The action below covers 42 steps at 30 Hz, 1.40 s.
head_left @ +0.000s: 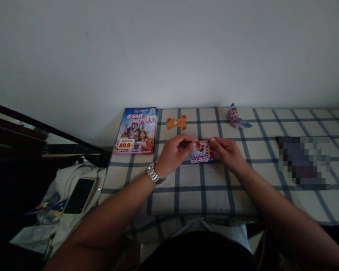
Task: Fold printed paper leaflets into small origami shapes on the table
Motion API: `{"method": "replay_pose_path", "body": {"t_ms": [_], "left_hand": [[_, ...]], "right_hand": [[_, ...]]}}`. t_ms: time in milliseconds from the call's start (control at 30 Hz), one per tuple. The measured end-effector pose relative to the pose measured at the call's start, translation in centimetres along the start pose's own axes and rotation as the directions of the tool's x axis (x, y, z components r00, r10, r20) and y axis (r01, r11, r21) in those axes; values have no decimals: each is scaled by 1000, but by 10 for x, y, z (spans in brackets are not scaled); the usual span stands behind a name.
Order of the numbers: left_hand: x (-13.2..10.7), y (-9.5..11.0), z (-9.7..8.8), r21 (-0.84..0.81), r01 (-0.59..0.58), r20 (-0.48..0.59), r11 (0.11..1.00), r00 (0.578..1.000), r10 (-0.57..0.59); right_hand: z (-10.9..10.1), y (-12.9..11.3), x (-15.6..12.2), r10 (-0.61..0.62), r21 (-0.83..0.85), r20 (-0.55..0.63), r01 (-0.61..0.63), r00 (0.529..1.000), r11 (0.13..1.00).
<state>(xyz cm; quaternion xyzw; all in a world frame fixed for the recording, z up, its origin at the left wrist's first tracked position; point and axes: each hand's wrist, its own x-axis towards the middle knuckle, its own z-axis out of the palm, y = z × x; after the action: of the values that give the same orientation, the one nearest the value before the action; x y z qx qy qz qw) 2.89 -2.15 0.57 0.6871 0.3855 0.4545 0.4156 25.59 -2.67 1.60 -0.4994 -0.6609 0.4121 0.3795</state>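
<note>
A small folded piece of printed paper (202, 152), blue, red and white, lies on the checked tablecloth (186, 188) in the middle of the table. My left hand (172, 154), with a metal watch on its wrist, pinches the paper's upper left corner with curled fingers. My right hand (227, 152) pinches its upper right edge. Both hands rest on the cloth.
A colourful flyer (137, 130) lies at the table's back left, by an orange bear print (177, 122). Another folded paper shape (235, 116) sits near the wall. A blurred dark patch (303, 162) is at right. A phone (79, 195) lies on white cloth to the left.
</note>
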Motion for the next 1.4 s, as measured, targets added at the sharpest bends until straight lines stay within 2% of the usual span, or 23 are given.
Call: {"method": "replay_pose_path", "body": {"t_ms": [100,333,567,833,1133,1400], "left_hand": [[0,-3,1,-4,3,-18,1000,1000,-3],[-1,-5,2,-36,11,-28,999,1000,-12],[0,-3,2,-37,-5,-21,999,1000,4],[0,0,3,-37,0,-1,999,1000,0],[0,-3,3,-66,4,6,998,1000,-4],[1,-3,4,-55,6,-49,998,999,-8]], "right_hand": [[2,2,1,25,63,-17,-23,1000,998],[3,4,1,58,239,115,-85,992,967],[2,4,0,77,117,116,-90,990,989],[6,7,0,64,123,92,-75,994,989],[4,3,-1,51,13,33,-51,998,999],[4,0,0,64,139,73,-74,995,988]]}}
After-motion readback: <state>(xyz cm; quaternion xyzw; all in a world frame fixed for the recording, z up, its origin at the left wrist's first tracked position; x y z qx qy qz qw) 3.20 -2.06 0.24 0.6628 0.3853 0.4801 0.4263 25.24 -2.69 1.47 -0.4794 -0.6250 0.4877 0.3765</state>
